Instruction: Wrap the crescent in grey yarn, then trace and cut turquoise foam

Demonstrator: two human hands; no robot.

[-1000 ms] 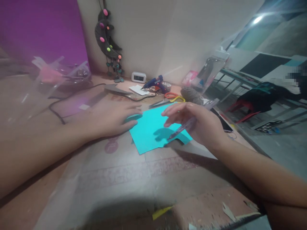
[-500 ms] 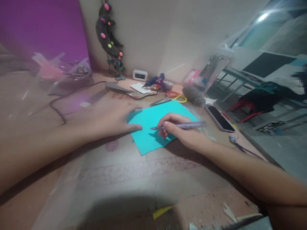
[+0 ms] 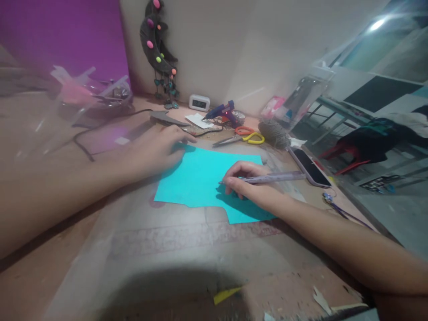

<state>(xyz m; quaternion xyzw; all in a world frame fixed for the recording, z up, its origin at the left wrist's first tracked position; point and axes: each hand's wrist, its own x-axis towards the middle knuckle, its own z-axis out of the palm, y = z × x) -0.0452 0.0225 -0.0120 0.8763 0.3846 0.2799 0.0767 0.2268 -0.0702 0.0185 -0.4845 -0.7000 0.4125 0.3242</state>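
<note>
A turquoise sheet of paper (image 3: 197, 178) lies flat on the table, with an uneven cut-out along its near edge. My left hand (image 3: 163, 147) rests at its upper left edge, fingers stretched out and partly beyond the paper. Over the right part of the sheet, my right hand (image 3: 247, 183) is closed around a pale purple pen (image 3: 277, 177). The pen's tip points left, close to the paper; whether it touches I cannot tell. No writing shows on the sheet.
Behind the paper lie scissors (image 3: 256, 137), a blue glue gun (image 3: 222, 111), a white digital clock (image 3: 199, 103) and grey yarn (image 3: 274, 133). A phone (image 3: 310, 167) sits near the right table edge. At left stands a clear plastic bag (image 3: 76, 100). A yellow scrap (image 3: 225, 295) lies in front.
The turquoise paper has turned, and its notched edge now faces me. My left hand has shifted to its upper left edge. The pen stays in my right hand.
</note>
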